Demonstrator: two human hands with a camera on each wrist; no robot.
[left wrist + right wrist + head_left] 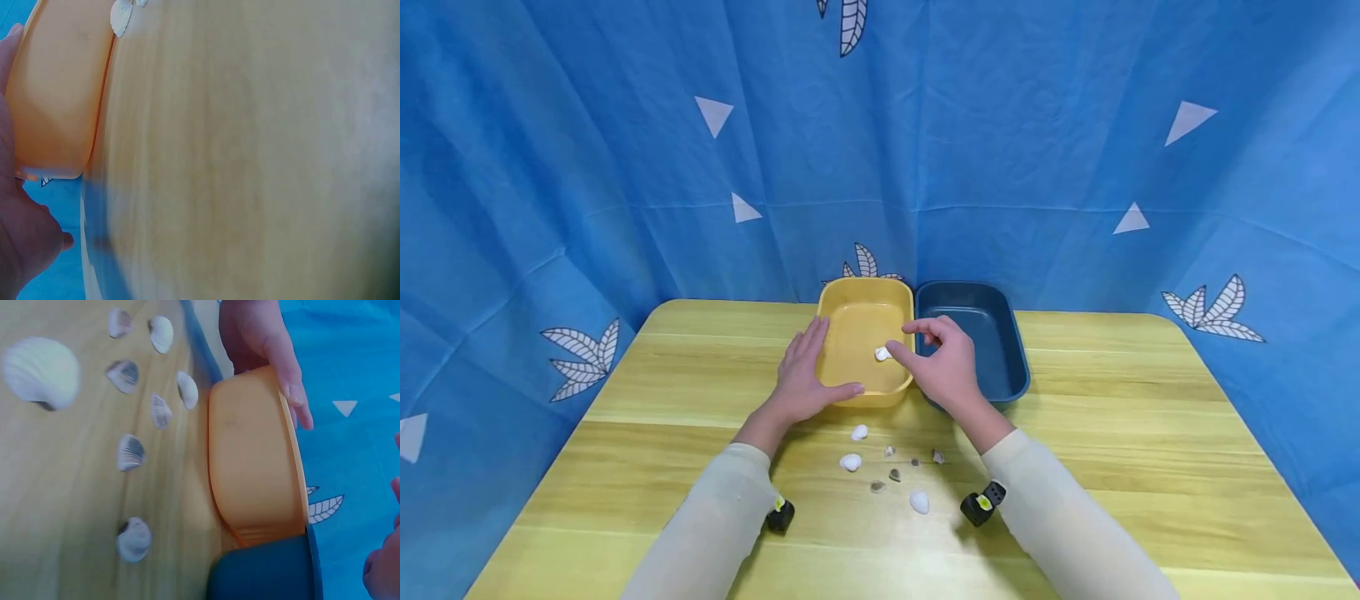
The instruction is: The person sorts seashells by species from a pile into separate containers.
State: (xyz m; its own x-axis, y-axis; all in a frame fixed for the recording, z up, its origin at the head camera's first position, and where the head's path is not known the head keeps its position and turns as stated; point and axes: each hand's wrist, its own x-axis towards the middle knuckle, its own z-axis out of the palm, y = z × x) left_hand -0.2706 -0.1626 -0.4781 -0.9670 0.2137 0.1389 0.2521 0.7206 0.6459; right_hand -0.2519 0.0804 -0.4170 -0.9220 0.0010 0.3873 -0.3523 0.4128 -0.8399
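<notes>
A yellow tray point(863, 398) stands on the table with my left hand point(805, 379) at its near left corner. The left fingers lie straight along the left rim, and the thumb rests along the near rim. Over the tray's right side is my right hand point(945, 358), its thumb and index finger apart. A white seashell point(882, 353) shows just beside the right thumb tip, over the tray's inside; whether it touches the thumb I cannot tell. In the right wrist view the right fingers point(384, 569) appear at the edge, and the tray hides the shell.
A dark blue tray point(1021, 375) stands against the yellow one on the right. Nearer on the wooden table point(1112, 467) lie white seashells point(919, 502) and several small grey-brown shells point(895, 475). Behind the table hangs a blue curtain point(1000, 167).
</notes>
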